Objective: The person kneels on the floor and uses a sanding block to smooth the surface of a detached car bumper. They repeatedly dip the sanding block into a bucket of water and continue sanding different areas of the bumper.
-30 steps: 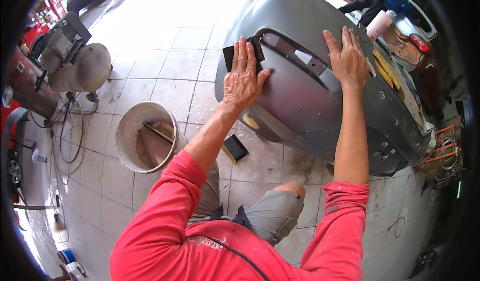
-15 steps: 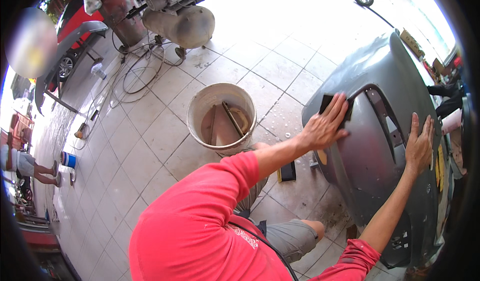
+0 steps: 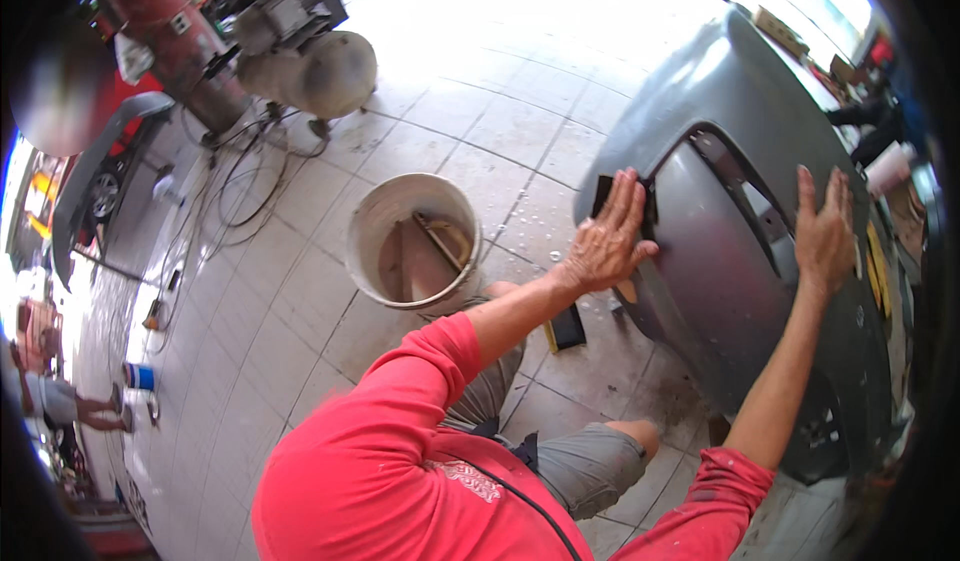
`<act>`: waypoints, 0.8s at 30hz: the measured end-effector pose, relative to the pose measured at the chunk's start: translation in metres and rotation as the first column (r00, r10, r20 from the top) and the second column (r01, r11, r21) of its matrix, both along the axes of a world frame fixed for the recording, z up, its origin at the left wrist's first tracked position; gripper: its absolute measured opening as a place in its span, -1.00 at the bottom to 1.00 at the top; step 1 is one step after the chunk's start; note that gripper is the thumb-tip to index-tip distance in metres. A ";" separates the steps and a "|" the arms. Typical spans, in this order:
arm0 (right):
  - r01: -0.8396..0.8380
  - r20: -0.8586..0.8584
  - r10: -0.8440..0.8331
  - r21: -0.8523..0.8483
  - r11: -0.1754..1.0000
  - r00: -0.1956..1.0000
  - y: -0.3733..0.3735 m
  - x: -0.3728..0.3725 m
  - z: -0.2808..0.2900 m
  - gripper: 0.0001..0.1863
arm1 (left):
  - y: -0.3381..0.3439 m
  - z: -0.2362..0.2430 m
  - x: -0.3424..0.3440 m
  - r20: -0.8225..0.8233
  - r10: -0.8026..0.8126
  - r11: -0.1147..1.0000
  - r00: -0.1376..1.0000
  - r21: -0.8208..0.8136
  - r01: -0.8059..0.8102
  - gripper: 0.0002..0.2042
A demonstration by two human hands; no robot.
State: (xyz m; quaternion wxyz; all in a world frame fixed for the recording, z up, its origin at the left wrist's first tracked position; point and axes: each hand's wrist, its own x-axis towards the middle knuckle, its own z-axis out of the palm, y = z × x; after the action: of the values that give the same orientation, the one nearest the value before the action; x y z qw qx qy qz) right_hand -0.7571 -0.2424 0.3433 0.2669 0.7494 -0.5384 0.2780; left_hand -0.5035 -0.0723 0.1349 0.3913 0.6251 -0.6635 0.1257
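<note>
A large grey car bumper (image 3: 740, 311) with a slot-like opening (image 3: 735, 186) stands on my right. Against its left part, beside that opening, my left hand (image 3: 608, 236) presses a black sanding sheet (image 3: 603, 193) with fingers extended over it. Much of the sheet is hidden under the fingers. On the other side of the opening, my right hand (image 3: 826, 231) lies flat on the bumper, open and holding nothing. A whitish bucket (image 3: 372, 201) on my left contains murky water and a long flat tool (image 3: 440, 241). Below my left forearm, a black and yellow block (image 3: 567, 331) rests on the floor.
Wet spots mark the tiled floor (image 3: 530, 211) between bucket and bumper. An air compressor (image 3: 310, 73) and loose hoses (image 3: 240, 181) lie beyond the bucket, near a red column (image 3: 170, 41). Another person's legs (image 3: 90, 406) show far left, by a blue and white can (image 3: 138, 376).
The whole view has shifted, so the scene sits differently in it. My left hand has slid slightly nearer along the bumper with the sanding sheet. My right hand stays on the bumper.
</note>
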 end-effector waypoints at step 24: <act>-0.064 0.012 0.067 -0.187 0.980 0.998 0.007 -0.006 -0.004 0.07 | 0.044 0.032 0.066 -0.200 -0.112 0.903 0.973 0.387 0.184 -0.41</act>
State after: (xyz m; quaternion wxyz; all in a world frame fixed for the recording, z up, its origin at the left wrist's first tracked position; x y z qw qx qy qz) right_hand -0.7633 -0.2354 0.3390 0.3215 0.7359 -0.4876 0.3426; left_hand -0.4376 -0.0284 0.1665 0.3186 0.6485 -0.6842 -0.0987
